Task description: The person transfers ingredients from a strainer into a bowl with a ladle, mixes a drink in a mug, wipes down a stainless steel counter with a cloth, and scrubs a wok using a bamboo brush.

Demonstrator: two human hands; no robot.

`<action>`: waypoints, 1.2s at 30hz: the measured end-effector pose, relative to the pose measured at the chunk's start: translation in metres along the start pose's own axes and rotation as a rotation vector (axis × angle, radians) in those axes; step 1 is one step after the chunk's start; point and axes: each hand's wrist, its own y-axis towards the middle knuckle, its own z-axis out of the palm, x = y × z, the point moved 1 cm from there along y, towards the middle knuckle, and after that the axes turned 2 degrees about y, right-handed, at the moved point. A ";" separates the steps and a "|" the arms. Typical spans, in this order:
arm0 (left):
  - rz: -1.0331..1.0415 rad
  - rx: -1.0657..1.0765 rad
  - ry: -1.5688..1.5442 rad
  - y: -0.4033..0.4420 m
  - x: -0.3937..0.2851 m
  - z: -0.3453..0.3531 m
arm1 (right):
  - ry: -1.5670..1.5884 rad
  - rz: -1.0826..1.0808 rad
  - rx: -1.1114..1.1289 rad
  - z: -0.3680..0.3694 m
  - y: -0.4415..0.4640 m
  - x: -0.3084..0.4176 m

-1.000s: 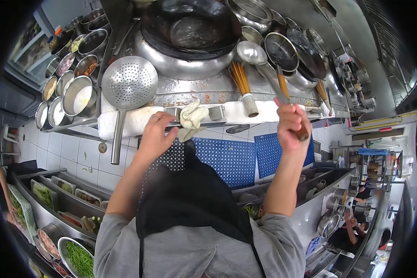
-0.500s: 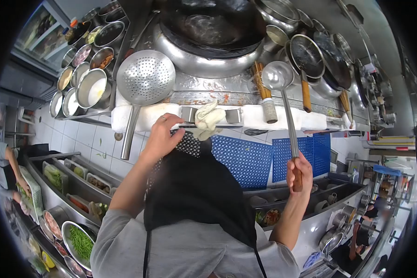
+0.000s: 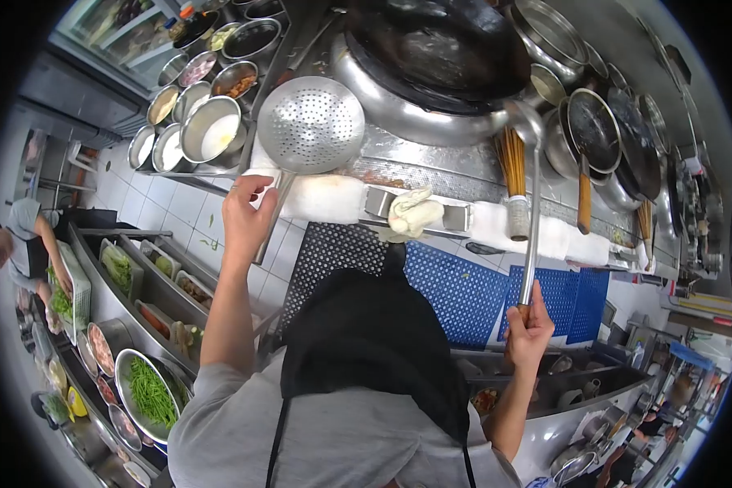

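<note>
My right hand (image 3: 529, 332) is wrapped round the wooden grip of a long-handled ladle (image 3: 532, 220). The ladle's bowl is turned on its side near the right edge of the wok (image 3: 431, 49). My left hand (image 3: 246, 213) is beside the handle of a perforated skimmer (image 3: 311, 124), thumb and fingers apart; whether it touches the handle is unclear. The skimmer lies at the counter's front, left of the wok, its handle jutting over the edge. A crumpled cloth (image 3: 415, 213) sits on a metal holder between my hands.
Bowls of ingredients (image 3: 211, 130) stand at the left. A bamboo brush (image 3: 514, 183) and a wooden-handled strainer (image 3: 591, 134) lie on the right. White towels (image 3: 325, 198) line the counter edge. Behind me are vegetable bins and green beans (image 3: 150, 390); another person (image 3: 37, 244) works at far left.
My left hand has gone left from near the cloth to the skimmer's handle. The ladle in my right hand has tipped, its bowl turning sideways. The view has shifted.
</note>
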 end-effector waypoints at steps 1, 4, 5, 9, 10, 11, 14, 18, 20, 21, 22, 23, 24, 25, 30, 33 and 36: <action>0.015 0.028 0.071 -0.002 0.010 -0.004 | -0.021 -0.022 -0.025 -0.002 0.005 -0.008; 0.217 0.082 0.381 -0.019 0.024 -0.008 | -0.103 -0.129 -0.055 -0.015 0.022 -0.041; 0.138 0.215 0.434 -0.026 0.025 -0.009 | -0.170 -0.162 -0.074 -0.022 0.028 -0.053; -0.137 0.503 0.297 -0.035 0.038 -0.003 | -0.361 -0.135 -0.134 -0.032 0.063 -0.076; -0.067 0.488 0.303 -0.032 0.049 -0.006 | -0.418 -0.104 -0.150 -0.030 0.072 -0.077; 0.003 0.475 0.308 -0.029 0.060 -0.011 | -0.368 -0.143 -0.164 -0.029 0.081 -0.086; 0.055 0.459 0.336 -0.016 0.091 -0.028 | -0.748 -0.281 -0.185 -0.028 0.100 -0.101; 0.099 0.491 0.424 0.007 0.085 -0.044 | -0.748 -0.329 -0.259 -0.027 0.120 -0.136; 0.245 0.338 0.472 0.006 0.077 -0.036 | -0.751 -0.317 -0.266 -0.028 0.119 -0.143; 0.290 0.273 0.396 0.006 0.064 -0.034 | -0.714 -0.273 -0.266 -0.026 0.114 -0.138; 0.331 0.212 0.318 0.004 0.051 -0.031 | -0.675 -0.227 -0.266 -0.023 0.107 -0.129; 0.095 0.393 0.056 -0.002 0.039 -0.021 | -0.752 -0.277 -0.300 -0.022 0.102 -0.125; 0.068 0.535 -0.086 -0.011 0.036 -0.007 | -0.833 -0.321 -0.327 -0.020 0.095 -0.122; 0.035 0.681 -0.226 -0.022 0.036 0.011 | -0.874 -0.553 -0.462 -0.009 0.077 -0.100; 0.130 1.380 -0.151 -0.113 0.034 0.107 | -0.480 -0.521 -0.431 0.042 0.017 -0.144; 0.114 1.624 -0.099 -0.185 0.091 0.167 | -0.582 -0.211 -0.100 0.090 -0.026 -0.219; -0.035 1.643 0.008 -0.186 0.059 0.159 | -0.423 -0.332 -0.682 0.071 -0.036 -0.196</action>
